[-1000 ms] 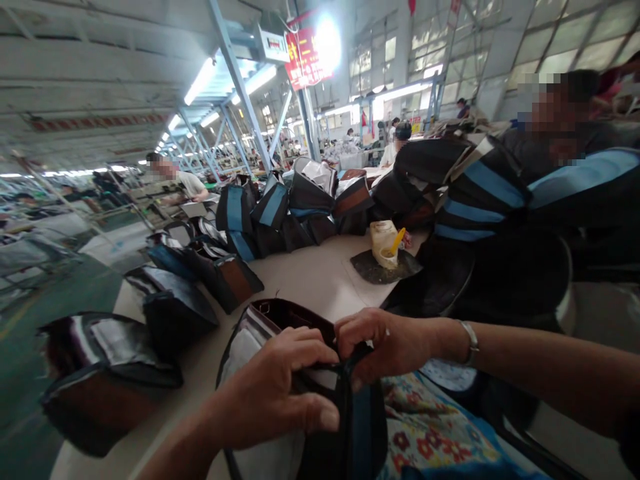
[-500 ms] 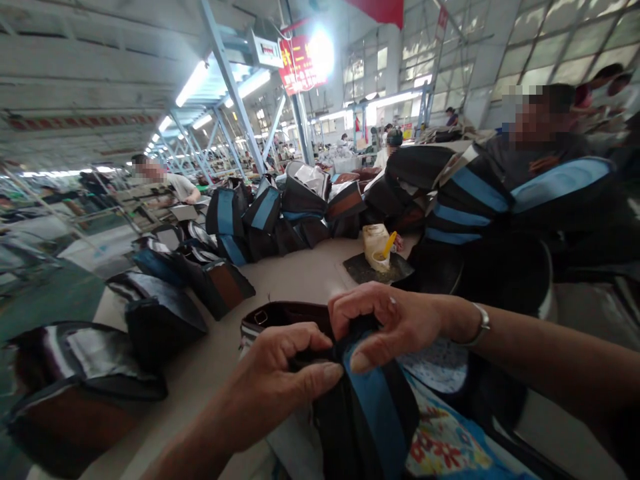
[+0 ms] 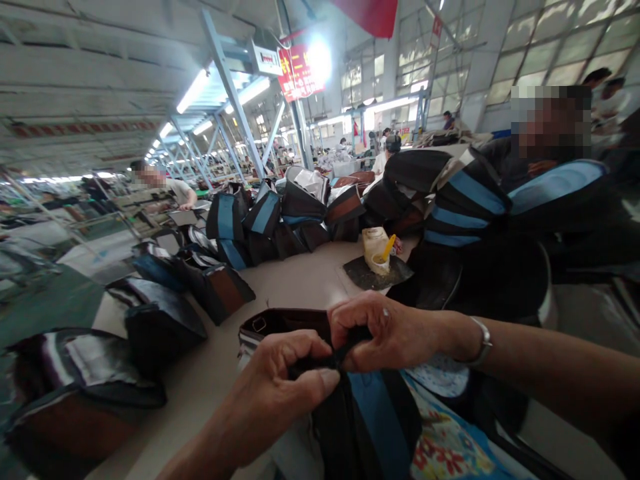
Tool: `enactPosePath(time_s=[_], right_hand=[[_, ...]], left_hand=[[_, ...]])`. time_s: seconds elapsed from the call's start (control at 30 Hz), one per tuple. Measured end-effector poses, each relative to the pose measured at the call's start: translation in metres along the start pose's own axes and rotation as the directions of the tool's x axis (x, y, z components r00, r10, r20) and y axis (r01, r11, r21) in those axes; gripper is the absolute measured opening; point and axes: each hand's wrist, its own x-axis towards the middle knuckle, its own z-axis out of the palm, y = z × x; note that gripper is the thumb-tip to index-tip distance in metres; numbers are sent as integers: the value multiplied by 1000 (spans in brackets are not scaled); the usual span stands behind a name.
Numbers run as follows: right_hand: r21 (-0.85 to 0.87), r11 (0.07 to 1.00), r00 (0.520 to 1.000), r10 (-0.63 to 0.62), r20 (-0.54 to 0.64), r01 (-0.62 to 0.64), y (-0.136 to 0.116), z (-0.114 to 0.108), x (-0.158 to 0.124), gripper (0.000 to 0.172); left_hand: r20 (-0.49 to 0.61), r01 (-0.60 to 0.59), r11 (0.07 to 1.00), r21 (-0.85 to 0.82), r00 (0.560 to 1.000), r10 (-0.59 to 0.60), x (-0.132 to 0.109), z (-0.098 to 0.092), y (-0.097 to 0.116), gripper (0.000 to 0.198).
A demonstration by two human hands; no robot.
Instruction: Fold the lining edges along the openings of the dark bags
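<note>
Both my hands work at the top of a black bag with a blue stripe (image 3: pixel 373 427), which stands in front of me at the table's near edge. My left hand (image 3: pixel 270 387) and my right hand (image 3: pixel 385 331) pinch a black strip or edge of the bag (image 3: pixel 340 357) between them, fingertips almost meeting. The bag's brown inner lining (image 3: pixel 283 323) with a small metal buckle shows beyond my left hand. A silver bracelet (image 3: pixel 483 342) sits on my right wrist.
Several finished bags stand in rows along the pale work table (image 3: pixel 280 287). A white jug with a yellow brush (image 3: pixel 376 250) rests on a dark mat (image 3: pixel 375 273). A co-worker (image 3: pixel 530 160) sits behind stacked bags at right. Flowered cloth (image 3: pixel 445 443) lies below my right arm.
The bag has swung right and its lining is less visible. My hands have closed together on the black strip. The view has shifted slightly.
</note>
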Motion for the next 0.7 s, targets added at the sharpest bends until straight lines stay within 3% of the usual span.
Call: enactPosePath(time_s=[0.1, 0.3, 0.4, 0.5, 0.63, 0.7], right_hand=[[-26, 999, 1000, -28, -9, 28, 3, 2, 1, 4], [-24, 999, 999, -42, -11, 42, 1, 3, 1, 4], [-3, 1000, 1000, -1, -13, 1, -5, 2, -2, 15], [-86, 996, 995, -2, -100, -7, -9, 6, -3, 26], [-237, 971, 984, -59, -170, 17, -7, 13, -2, 10], [-260, 966, 986, -34, -163, -10, -5, 15, -1, 12]], left_hand=[[-64, 37, 996, 83, 997, -32, 0, 2, 4, 26], [-49, -2, 991, 135, 999, 9, -1, -1, 0, 22], [-51, -56, 987, 153, 997, 65, -2, -1, -2, 22], [-50, -157, 965, 210, 984, 171, -1, 0, -1, 26], [-44, -186, 948, 257, 978, 203, -1, 2, -1, 29], [-48, -154, 957, 247, 984, 171, -1, 2, -1, 28]])
